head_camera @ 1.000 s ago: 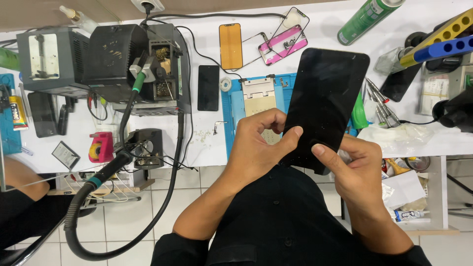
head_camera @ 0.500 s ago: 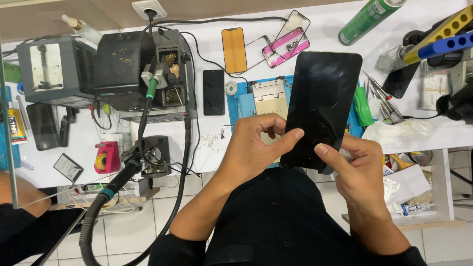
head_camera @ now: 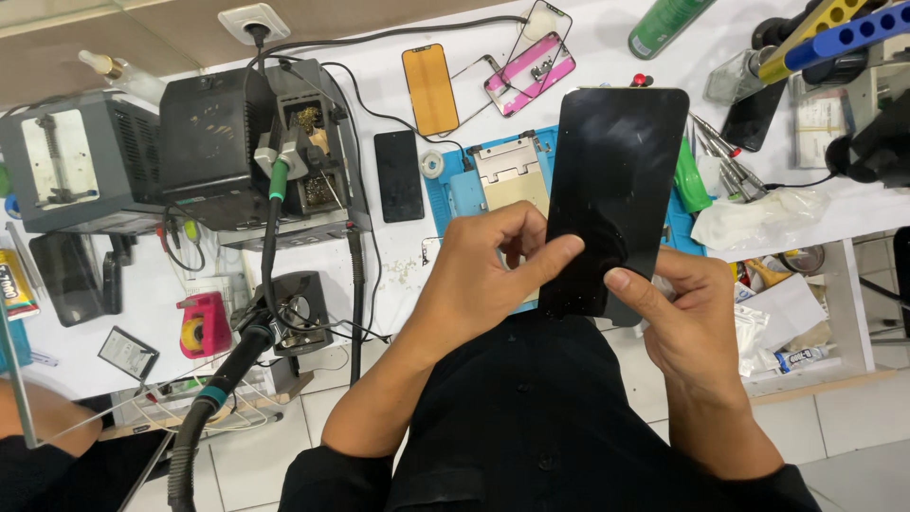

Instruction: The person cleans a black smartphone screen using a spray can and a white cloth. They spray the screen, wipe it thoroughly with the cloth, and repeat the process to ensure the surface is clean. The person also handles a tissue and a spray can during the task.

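The left hand point(head_camera: 479, 270) and the right hand point(head_camera: 687, 318) are both clamped on a black phone screen panel point(head_camera: 614, 190), which is held upright above the front edge of the white workbench point(head_camera: 607, 38). The left thumb presses against the lower left face of the panel, with the fingers curled beside its edge; the right thumb rests on the lower right corner, with the fingers behind it. Directly beyond the panel lies a blue work mat point(head_camera: 455, 190) carrying a metal phone frame point(head_camera: 510, 171). Left of the mat lies a dark phone point(head_camera: 398, 175); farther back are an orange screen point(head_camera: 429, 88) and a pink phone housing point(head_camera: 531, 74). A black hot-air station point(head_camera: 213, 142) stands at the left, its hose point(head_camera: 223, 379) running down toward the floor. A green spray can point(head_camera: 668, 24) lies at the rear.
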